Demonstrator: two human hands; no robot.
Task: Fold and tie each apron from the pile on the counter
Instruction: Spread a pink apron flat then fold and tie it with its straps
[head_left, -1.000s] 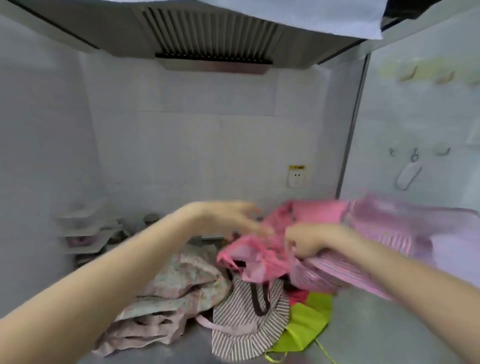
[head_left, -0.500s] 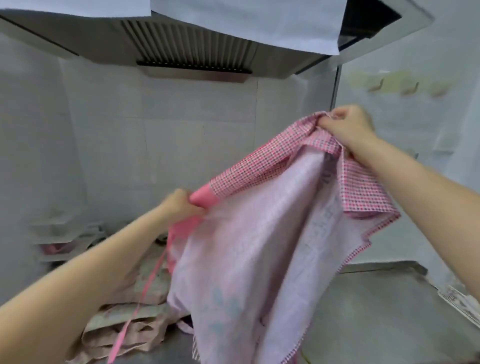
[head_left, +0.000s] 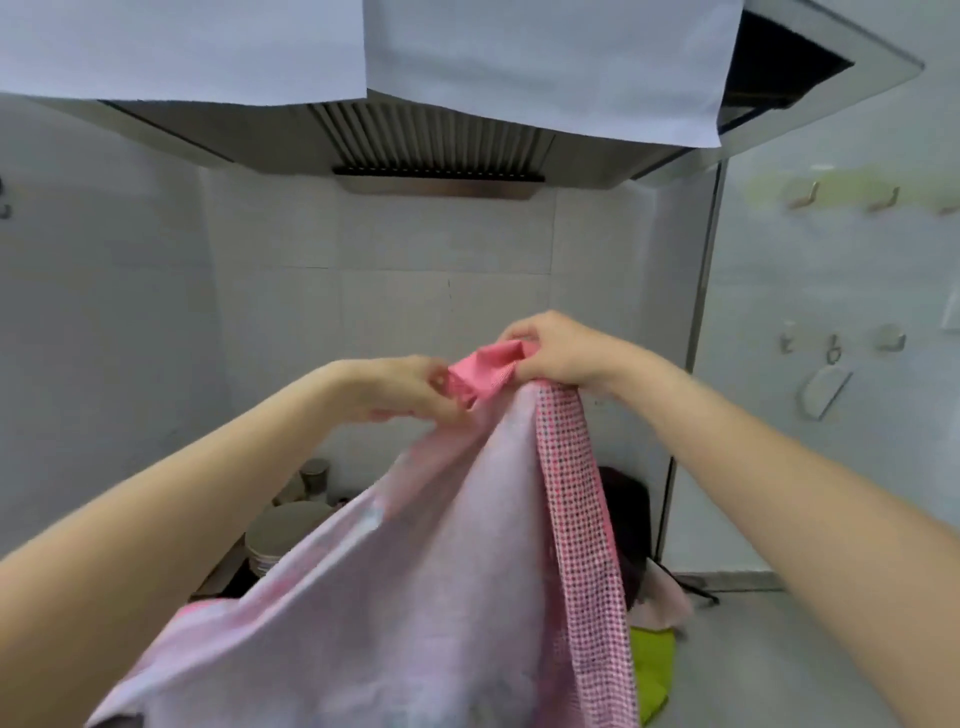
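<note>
I hold a pale pink apron (head_left: 415, 587) with a pink checked border up in the air in front of me. My right hand (head_left: 556, 351) grips its bunched top edge. My left hand (head_left: 400, 387) pinches the same pink edge just to the left, and the two hands are close together. The cloth hangs down from them and hides most of the pile on the counter. Behind it a bright green apron (head_left: 652, 670) and a dark cloth (head_left: 626, 506) show on the right.
The steel counter (head_left: 779, 670) runs to the right. Stacked plates and small pots (head_left: 283, 535) stand at the back left. A range hood (head_left: 436, 150) hangs overhead, with white sheets above it. Hooks (head_left: 834, 348) are on the right wall.
The pink apron was lifted off the pile and spread wide. My hands have since come together at its top edge, the right one lower and the left one higher.
</note>
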